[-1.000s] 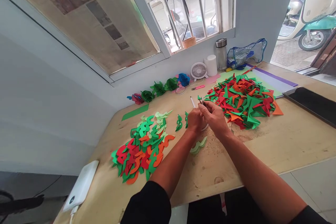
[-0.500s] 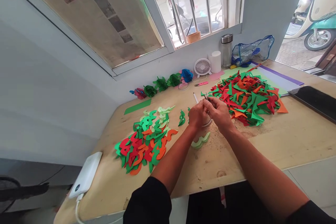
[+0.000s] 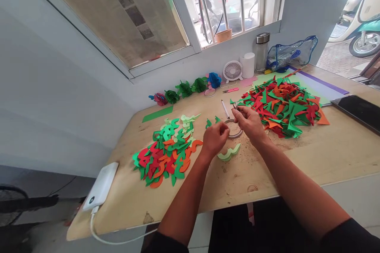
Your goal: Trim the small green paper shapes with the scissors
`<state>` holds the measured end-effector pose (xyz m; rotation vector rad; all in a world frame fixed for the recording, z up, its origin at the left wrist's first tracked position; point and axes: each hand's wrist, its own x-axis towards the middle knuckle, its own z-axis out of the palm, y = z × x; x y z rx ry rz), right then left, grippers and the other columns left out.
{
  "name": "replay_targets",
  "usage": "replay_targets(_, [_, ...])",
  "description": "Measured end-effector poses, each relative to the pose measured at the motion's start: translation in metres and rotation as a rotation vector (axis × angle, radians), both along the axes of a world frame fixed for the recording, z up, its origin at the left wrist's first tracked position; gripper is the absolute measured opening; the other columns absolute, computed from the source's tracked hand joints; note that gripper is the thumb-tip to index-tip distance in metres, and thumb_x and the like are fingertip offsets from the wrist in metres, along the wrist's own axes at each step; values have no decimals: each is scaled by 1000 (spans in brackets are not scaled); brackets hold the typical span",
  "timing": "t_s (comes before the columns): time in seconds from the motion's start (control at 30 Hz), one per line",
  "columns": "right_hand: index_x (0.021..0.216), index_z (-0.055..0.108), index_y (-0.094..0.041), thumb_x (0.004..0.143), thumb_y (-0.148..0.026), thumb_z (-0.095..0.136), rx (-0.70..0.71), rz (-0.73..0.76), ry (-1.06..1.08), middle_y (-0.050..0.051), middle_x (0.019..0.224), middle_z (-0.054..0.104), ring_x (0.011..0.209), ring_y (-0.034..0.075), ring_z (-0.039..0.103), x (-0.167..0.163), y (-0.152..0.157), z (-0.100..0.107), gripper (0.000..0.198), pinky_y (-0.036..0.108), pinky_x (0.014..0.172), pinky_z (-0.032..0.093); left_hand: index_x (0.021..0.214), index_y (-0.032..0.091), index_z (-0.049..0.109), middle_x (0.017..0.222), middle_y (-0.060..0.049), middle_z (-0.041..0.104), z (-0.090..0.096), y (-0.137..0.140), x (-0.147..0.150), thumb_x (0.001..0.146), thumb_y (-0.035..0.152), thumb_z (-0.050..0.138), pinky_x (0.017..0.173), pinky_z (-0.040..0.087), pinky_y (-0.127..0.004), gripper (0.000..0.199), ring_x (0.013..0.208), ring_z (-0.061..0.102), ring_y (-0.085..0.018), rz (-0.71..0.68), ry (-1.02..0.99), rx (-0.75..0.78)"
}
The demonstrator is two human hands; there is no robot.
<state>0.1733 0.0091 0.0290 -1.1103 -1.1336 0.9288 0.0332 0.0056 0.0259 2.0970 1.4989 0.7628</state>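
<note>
Over the middle of the table, my right hand is closed round a small dark metal tool with pointed tips; most of the tool is hidden by the fingers. To its left, my left hand is pinched, and whatever lies between its fingertips is too small to make out. A thin round coil or ring lies on the table between and beneath the hands. Just in front of it rests a pale green wavy paper piece. Behind my left hand are small green folded paper pieces.
Wavy paper cutouts are heaped at left, angular paper scraps at right. Behind are a white pencil, pink snips, paper ornaments, a small fan and a bottle. A phone lies right, a power bank left.
My hands were together and have come apart. The left moved left and down toward me; the right stays near its place with the metal tool. The ring between them now shows more fully.
</note>
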Motion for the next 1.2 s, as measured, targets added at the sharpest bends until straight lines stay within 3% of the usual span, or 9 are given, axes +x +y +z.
replay_targets(0.17, [77, 59, -17, 76, -53, 58, -9, 2, -55, -3, 56, 50, 45, 9, 41, -1, -1, -2, 36, 22, 42, 27, 79, 21, 61, 73, -2, 62, -15, -27, -8, 71, 22, 61, 61, 38, -26, 8, 67, 55, -16, -59, 201, -70])
replay_targets(0.33, [74, 56, -17, 76, -53, 56, -25, 19, -94, -3, 56, 48, 46, 9, 40, -3, -4, 1, 36, 22, 43, 27, 80, 21, 57, 84, -4, 62, -28, -32, -10, 71, 18, 59, 68, 39, -28, 10, 81, 56, -19, -110, 305, -67])
replay_targets(0.57, [71, 55, -17, 78, -51, 53, -30, 43, -191, -2, 57, 48, 50, 10, 43, -4, -4, 0, 34, 22, 47, 31, 80, 21, 57, 86, -4, 60, -25, -37, -10, 74, 18, 54, 75, 40, -29, 7, 88, 54, -19, -88, 308, -81])
replay_targets(0.87, [81, 62, -17, 81, -43, 51, 47, -7, -516, 1, 65, 59, 59, 13, 50, -6, -7, -3, 28, 23, 55, 35, 81, 20, 59, 90, -6, 61, -30, -41, -7, 72, 18, 55, 76, 40, -32, 10, 92, 53, -23, -40, 356, -80])
replay_targets(1.07, [87, 64, -17, 82, -43, 52, 81, -11, -592, 2, 68, 63, 62, 14, 53, -8, -10, -4, 29, 23, 58, 37, 66, 19, 52, 74, -3, 59, -23, -44, -9, 66, 8, 52, 68, 38, -29, 10, 78, 53, -18, -17, 164, -114])
replay_targets(1.2, [89, 64, -17, 83, -43, 52, 97, -17, -615, 3, 71, 65, 63, 15, 56, -9, -11, -4, 29, 24, 60, 39, 63, 17, 51, 65, 1, 56, -20, -40, -14, 68, 14, 53, 60, 38, -25, 6, 63, 51, -13, 41, -244, -206])
